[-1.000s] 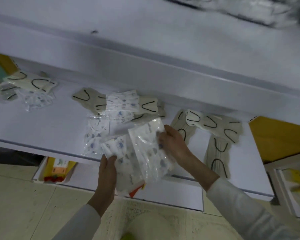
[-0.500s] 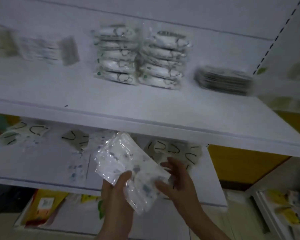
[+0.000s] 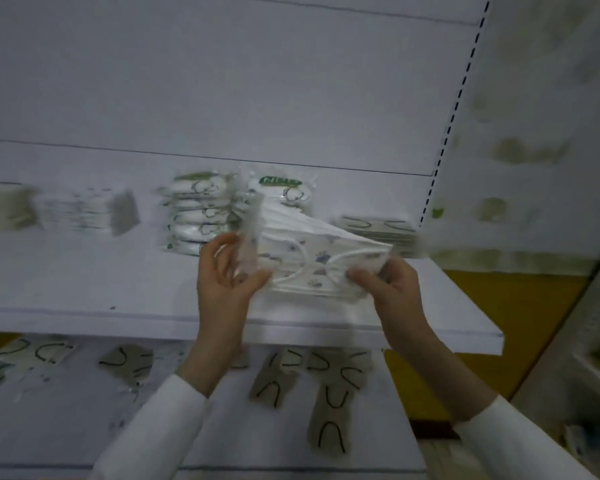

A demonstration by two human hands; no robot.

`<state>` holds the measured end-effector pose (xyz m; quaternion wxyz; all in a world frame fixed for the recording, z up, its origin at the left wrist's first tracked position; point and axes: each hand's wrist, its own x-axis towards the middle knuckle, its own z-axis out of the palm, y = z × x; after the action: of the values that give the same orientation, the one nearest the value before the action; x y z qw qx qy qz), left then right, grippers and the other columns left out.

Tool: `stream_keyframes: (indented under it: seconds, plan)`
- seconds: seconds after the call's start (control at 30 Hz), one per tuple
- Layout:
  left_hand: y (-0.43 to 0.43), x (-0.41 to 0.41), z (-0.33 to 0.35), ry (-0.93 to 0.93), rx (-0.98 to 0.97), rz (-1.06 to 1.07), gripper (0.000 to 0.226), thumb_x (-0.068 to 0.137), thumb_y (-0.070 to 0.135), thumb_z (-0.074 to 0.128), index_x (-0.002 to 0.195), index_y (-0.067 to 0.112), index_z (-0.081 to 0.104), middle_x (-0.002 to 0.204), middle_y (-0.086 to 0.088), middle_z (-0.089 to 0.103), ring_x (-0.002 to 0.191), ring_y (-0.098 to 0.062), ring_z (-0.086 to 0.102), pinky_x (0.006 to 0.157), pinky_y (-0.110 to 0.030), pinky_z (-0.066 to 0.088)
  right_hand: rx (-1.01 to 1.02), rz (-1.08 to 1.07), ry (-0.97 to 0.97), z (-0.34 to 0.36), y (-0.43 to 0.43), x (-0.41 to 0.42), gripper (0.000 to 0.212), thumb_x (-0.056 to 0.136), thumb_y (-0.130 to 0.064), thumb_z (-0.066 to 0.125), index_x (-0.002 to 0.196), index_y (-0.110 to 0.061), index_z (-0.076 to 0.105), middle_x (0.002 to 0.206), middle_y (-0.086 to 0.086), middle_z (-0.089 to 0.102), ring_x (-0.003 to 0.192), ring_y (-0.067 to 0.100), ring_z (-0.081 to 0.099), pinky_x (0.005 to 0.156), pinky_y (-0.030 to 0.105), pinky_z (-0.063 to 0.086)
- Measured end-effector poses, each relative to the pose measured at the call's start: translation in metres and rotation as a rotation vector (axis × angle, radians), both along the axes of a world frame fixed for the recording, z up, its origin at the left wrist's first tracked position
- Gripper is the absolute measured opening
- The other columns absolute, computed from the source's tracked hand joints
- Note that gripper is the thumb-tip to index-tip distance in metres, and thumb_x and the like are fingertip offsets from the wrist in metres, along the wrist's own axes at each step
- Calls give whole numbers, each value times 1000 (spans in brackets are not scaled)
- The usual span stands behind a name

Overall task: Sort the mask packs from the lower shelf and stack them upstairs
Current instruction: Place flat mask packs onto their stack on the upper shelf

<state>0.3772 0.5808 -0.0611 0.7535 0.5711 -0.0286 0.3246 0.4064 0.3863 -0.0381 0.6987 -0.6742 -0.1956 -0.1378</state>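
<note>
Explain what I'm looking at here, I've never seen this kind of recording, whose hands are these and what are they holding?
There is no machine here: one camera worn on a person's head looks forward and down at their bare hands. The left hand and the right hand each grip an end of a bundle of printed mask packs, held at the upper shelf. On that shelf stand stacks of white packs and a flatter pile. Below, on the lower shelf, lie loose beige masks with black loops.
</note>
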Motion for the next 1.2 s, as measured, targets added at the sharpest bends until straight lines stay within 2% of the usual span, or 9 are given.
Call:
stream_keyframes:
  seconds: [0.13, 0.27, 0.4, 0.5, 0.67, 0.8, 0.93, 1.1, 1.2]
  plan:
    - [29, 28, 1, 153, 451, 1, 48, 70, 6, 68, 113, 19, 50, 110, 6, 59, 102, -9, 56, 91, -25, 45, -142, 60, 46, 3, 11, 33, 30, 80, 14, 60, 83, -17, 62, 71, -10, 69, 67, 0, 64, 65, 16, 51]
    - [35, 48, -22, 280, 432, 63, 38, 75, 4, 63, 111, 11, 52, 99, 3, 58, 93, -15, 53, 77, -24, 45, -190, 63, 167, -14, 29, 61, 29, 78, 16, 61, 85, -12, 58, 70, -10, 67, 66, 3, 62, 64, 18, 49]
    - [38, 57, -41, 420, 469, 146, 22, 80, 2, 60, 97, 10, 49, 81, 4, 51, 78, -19, 47, 63, -24, 38, -203, 67, 300, -43, 38, 75, 36, 75, 10, 66, 101, -11, 55, 104, 13, 67, 98, 30, 64, 88, 42, 52]
    - [40, 60, -36, 370, 431, 99, 24, 77, 13, 59, 100, 11, 51, 89, -2, 57, 79, -16, 52, 69, -29, 42, -152, 16, 326, -47, 40, 77, 35, 71, 7, 68, 103, -5, 57, 110, 22, 64, 104, 39, 60, 93, 52, 49]
    - [44, 54, -42, 359, 521, 145, 9, 88, 6, 48, 95, 5, 54, 89, -13, 60, 74, -14, 50, 67, -18, 39, -252, 50, 257, -55, 36, 68, 22, 82, 0, 63, 96, -16, 59, 93, 0, 65, 90, 20, 61, 79, 32, 49]
    - [52, 47, -45, 356, 632, 209, 15, 92, 4, 49, 84, 12, 60, 74, 4, 58, 65, -1, 50, 56, -4, 36, -441, -51, 97, -57, 14, 70, 14, 89, -8, 61, 101, -10, 68, 95, 1, 70, 84, 9, 63, 74, 20, 50]
    - [62, 43, -40, 360, 679, 284, 13, 88, 4, 58, 92, 7, 70, 82, 0, 65, 72, 4, 55, 62, 2, 36, -487, -94, 13, -52, 11, 71, 9, 88, -12, 65, 92, -13, 72, 84, 3, 72, 73, 17, 67, 72, 27, 55]
    - [95, 9, -27, 389, 630, 416, 12, 87, 6, 61, 90, 10, 71, 81, -1, 67, 79, -16, 63, 79, -25, 49, -381, 38, -36, -43, 55, 68, 13, 85, -7, 67, 94, -14, 73, 86, 0, 72, 73, 8, 66, 70, 23, 57]
    - [130, -23, -24, 427, 599, 531, 12, 86, 7, 63, 92, 14, 71, 84, -2, 69, 81, -17, 64, 80, -29, 51, -345, 154, -44, -39, 99, 61, 15, 84, -5, 68, 93, -17, 72, 84, -1, 70, 72, 5, 65, 69, 21, 57]
